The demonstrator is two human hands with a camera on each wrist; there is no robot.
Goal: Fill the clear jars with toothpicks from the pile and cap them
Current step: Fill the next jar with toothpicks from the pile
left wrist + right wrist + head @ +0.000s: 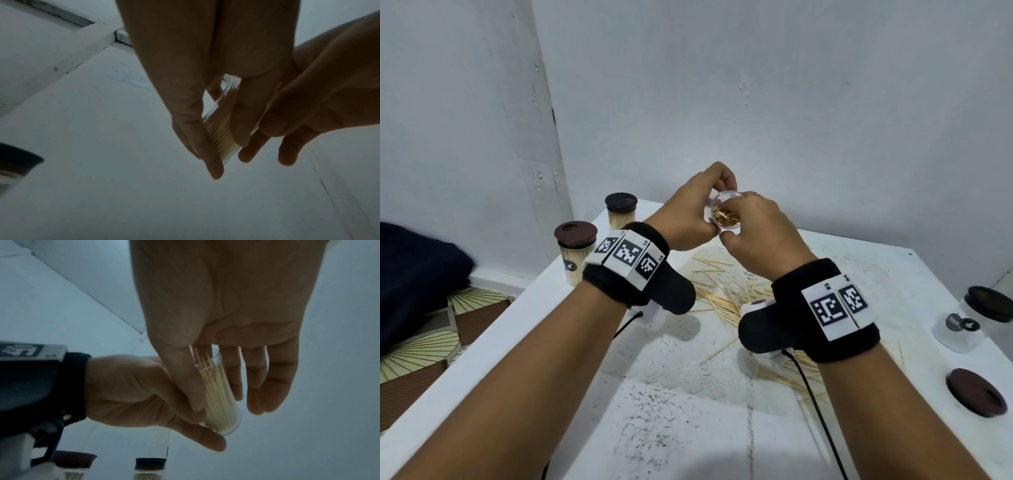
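Both hands hold one clear jar [724, 198] up over the table, its open mouth tipped toward me and full of toothpicks [727, 219]. My left hand [709, 209] grips the jar's body and bottom between thumb and fingers. My right hand [729, 224] pinches the mouth end, with the thumb along one side and the fingers behind. In the right wrist view several toothpick tips stick out past the rim of the jar [222, 402]. The loose toothpick pile [722, 291] lies on the white table under the wrists.
Two filled jars with dark caps [575, 253] [620, 210] stand at the table's far left corner. At the right edge are a capped jar [988, 306], a clear jar [959, 330] and a loose dark lid [974, 392]. Walls close off the back.
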